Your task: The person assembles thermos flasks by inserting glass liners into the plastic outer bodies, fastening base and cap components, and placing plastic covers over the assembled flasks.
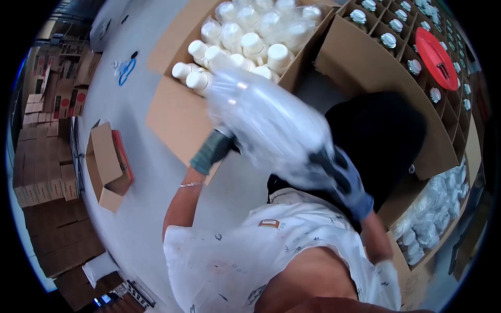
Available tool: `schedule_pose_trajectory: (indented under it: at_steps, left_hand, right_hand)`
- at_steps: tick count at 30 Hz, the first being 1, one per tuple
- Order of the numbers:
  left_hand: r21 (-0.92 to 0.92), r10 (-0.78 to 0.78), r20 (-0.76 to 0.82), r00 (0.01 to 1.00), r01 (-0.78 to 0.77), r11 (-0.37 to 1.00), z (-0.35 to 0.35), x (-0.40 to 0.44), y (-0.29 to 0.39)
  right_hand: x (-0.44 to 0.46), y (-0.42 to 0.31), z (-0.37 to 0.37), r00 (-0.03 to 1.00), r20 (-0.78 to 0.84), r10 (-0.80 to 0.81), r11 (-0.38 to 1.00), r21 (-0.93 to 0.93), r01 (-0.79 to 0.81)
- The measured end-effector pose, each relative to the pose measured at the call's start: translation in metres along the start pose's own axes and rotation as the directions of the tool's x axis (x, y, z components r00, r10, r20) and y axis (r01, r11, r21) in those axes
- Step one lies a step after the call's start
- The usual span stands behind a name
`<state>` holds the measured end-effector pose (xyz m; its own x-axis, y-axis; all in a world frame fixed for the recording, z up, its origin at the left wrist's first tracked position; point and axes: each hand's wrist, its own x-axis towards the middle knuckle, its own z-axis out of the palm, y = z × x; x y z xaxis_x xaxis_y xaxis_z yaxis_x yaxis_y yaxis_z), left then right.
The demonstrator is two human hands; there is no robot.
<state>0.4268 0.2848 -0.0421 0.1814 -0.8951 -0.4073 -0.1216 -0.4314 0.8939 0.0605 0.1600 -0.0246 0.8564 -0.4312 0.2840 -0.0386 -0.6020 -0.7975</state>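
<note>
Wrapped bundle [276, 120], long axis diagonal, end toward bottles [253, 47]

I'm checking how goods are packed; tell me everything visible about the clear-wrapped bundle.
The clear-wrapped bundle is long, rounded, pale and glossy, in what looks like crinkled plastic film. It slants across the view, its far end overlapping the white bottles. The gloved right hand grips its near end; the gloved left hand is at its left side, fingers hidden. Blur obscures its contents.
</note>
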Motion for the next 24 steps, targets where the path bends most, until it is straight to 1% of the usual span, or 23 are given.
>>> schedule_pose_trajectory:
  at_steps: [1, 2, 3, 5, 6, 7, 8, 9, 10, 12, 13, 15, 16, 17, 18, 19, 20, 21, 22, 23, 24]
  left_hand:
    - [0.534, 0.231, 0.026, 0.973, -0.209, 0.819, -0.032, 0.001, -0.01]
    - [0.882, 0.421, 0.082, 0.904, -0.262, 0.392, -0.063, 0.003, -0.023]
    - [0.967, 0.492, 0.077, 0.867, -0.184, 0.173, -0.093, 0.007, -0.037]
    - [0.988, 0.647, -0.039, 0.762, -0.067, 0.139, -0.148, 0.027, -0.062]
    - [0.96, 0.583, -0.151, 0.799, -0.021, 0.278, -0.162, 0.038, -0.064]
    - [0.912, 0.506, -0.262, 0.822, 0.038, 0.409, -0.177, 0.049, -0.067]
    - [0.845, 0.422, -0.366, 0.829, 0.106, 0.524, -0.191, 0.061, -0.069]
    - [0.888, 0.396, -0.314, 0.863, 0.12, 0.443, -0.185, 0.073, -0.041]
    - [0.912, 0.367, -0.249, 0.896, 0.09, 0.4, -0.192, 0.091, -0.048]
    - [0.949, 0.303, -0.121, 0.945, 0.02, 0.315, -0.203, 0.134, -0.084]
    - [0.929, 0.291, -0.107, 0.951, -0.008, 0.37, -0.216, 0.156, -0.12]
    - [0.948, 0.266, -0.183, 0.946, 0.098, 0.303, -0.209, 0.169, -0.129]
    - [0.973, 0.12, -0.177, 0.977, 0.156, 0.17, -0.215, 0.176, -0.125]
    - [0.981, -0.032, -0.193, 0.981, 0.194, 0.027, -0.223, 0.179, -0.121]
    - [0.971, -0.181, -0.229, 0.956, 0.21, -0.118, -0.228, 0.18, -0.115]
    - [0.951, -0.163, -0.306, 0.938, 0.309, -0.008, -0.228, 0.181, -0.096]
    - [0.91, -0.15, -0.385, 0.911, 0.402, 0.101, -0.227, 0.183, -0.066]
    - [0.849, -0.144, -0.464, 0.874, 0.486, 0.21, -0.23, 0.187, -0.049]
    - [0.913, 0.038, -0.38, 0.924, 0.368, 0.176, -0.24, 0.197, -0.047]
    - [0.961, 0.218, -0.271, 0.938, 0.251, 0.118, -0.25, 0.209, -0.044]
    - [0.972, 0.374, -0.226, 0.9, 0.184, 0.145, -0.251, 0.221, -0.048]
  right_hand:
    - [0.025, 0.007, 0.007, 0.999, 0.013, -0.031, 0.995, -0.095, 0.032]
    - [0.046, 0.008, 0.01, 0.998, 0.041, 0.054, 0.988, -0.148, -0.047]
    - [0.06, 0.013, 0.007, 0.993, 0.115, -0.002, 0.95, -0.31, 0.038]
    - [0.064, 0.023, -0.016, 0.979, 0.202, 0.034, 0.843, -0.532, 0.08]
    - [0.059, 0.032, -0.028, 0.98, 0.181, 0.086, 0.802, -0.595, 0.039]
    - [0.056, 0.037, -0.037, 0.984, 0.111, 0.138, 0.723, -0.69, -0.024]
    - [0.056, 0.041, -0.048, 0.992, 0.028, 0.122, 0.68, -0.731, -0.063]
    - [0.057, 0.043, -0.054, 0.993, -0.055, 0.102, 0.635, -0.765, -0.107]
    - [0.058, 0.045, -0.054, 0.993, -0.064, 0.104, 0.624, -0.773, -0.115]
    - [0.058, 0.049, -0.055, 0.991, -0.083, 0.103, 0.602, -0.788, -0.128]
    - [0.061, 0.049, -0.056, 0.99, -0.092, 0.107, 0.601, -0.787, -0.138]
    - [0.065, 0.048, -0.057, 0.987, -0.119, 0.112, 0.595, -0.788, -0.162]
    - [0.064, 0.05, -0.057, 0.987, -0.109, 0.119, 0.581, -0.798, -0.158]
    - [0.061, 0.055, -0.057, 0.988, -0.095, 0.125, 0.57, -0.808, -0.15]
    - [0.058, 0.059, -0.058, 0.988, -0.076, 0.132, 0.561, -0.816, -0.137]
    - [0.056, 0.062, -0.057, 0.991, -0.083, 0.106, 0.562, -0.817, -0.128]
    - [0.055, 0.066, -0.055, 0.993, -0.092, 0.077, 0.564, -0.817, -0.119]
    - [0.056, 0.067, -0.053, 0.994, -0.1, 0.046, 0.566, -0.817, -0.109]
    - [0.057, 0.067, -0.052, 0.993, -0.107, 0.043, 0.579, -0.808, -0.112]
    - [0.06, 0.066, -0.052, 0.993, -0.116, 0.038, 0.589, -0.799, -0.116]
    - [0.062, 0.065, -0.052, 0.991, -0.126, 0.034, 0.598, -0.792, -0.121]
